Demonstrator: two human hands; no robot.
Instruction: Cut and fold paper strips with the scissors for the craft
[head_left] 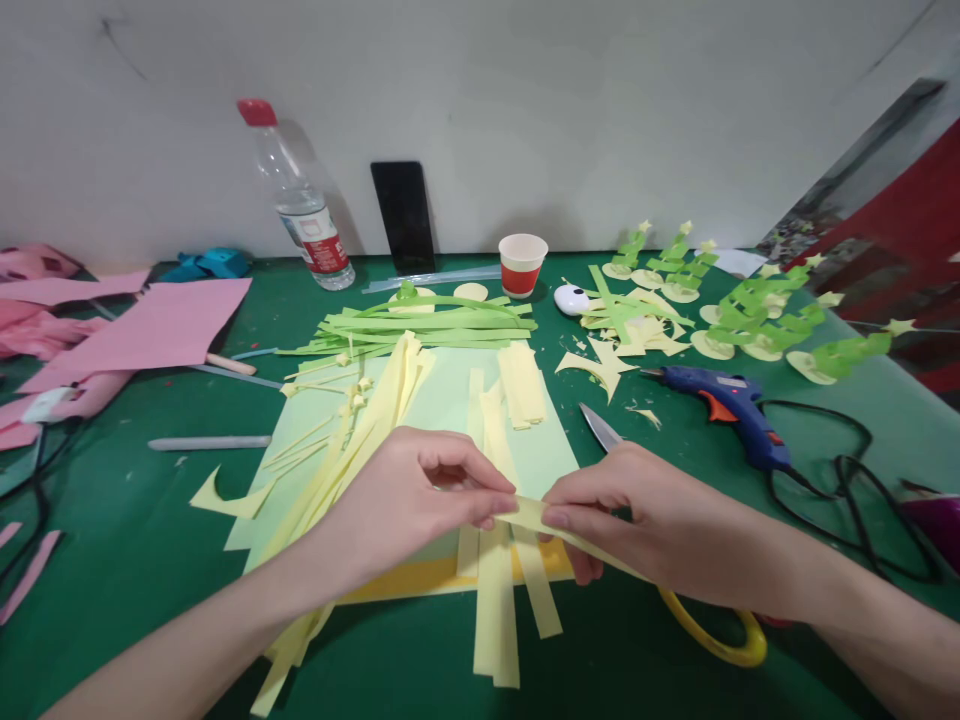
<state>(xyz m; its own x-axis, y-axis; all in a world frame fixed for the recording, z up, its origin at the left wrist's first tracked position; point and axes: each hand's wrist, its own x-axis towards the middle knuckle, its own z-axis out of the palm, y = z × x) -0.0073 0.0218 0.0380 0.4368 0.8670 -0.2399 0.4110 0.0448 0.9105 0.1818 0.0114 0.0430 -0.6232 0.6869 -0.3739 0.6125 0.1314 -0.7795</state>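
A pale yellow paper strip (529, 515) is stretched between both hands above the light green sheets. My left hand (442, 480) pinches one end between thumb and fingers. Close beside it, my right hand (611, 500) pinches the same strip, whose tail runs down to the right under the palm. More yellow strips (495, 620) lie below the hands, and a long bundle of them (345, 470) slants at the left. Scissors (712, 640) with yellow handles lie partly under my right hand and wrist.
Behind stand a water bottle (304, 210), a phone (405, 218) and a paper cup (521, 265). A blue glue gun (731, 400) with its cable lies right, near green spirals (772, 320). Green strips (427, 325) lie behind the sheets; pink sheets (157, 325) lie left.
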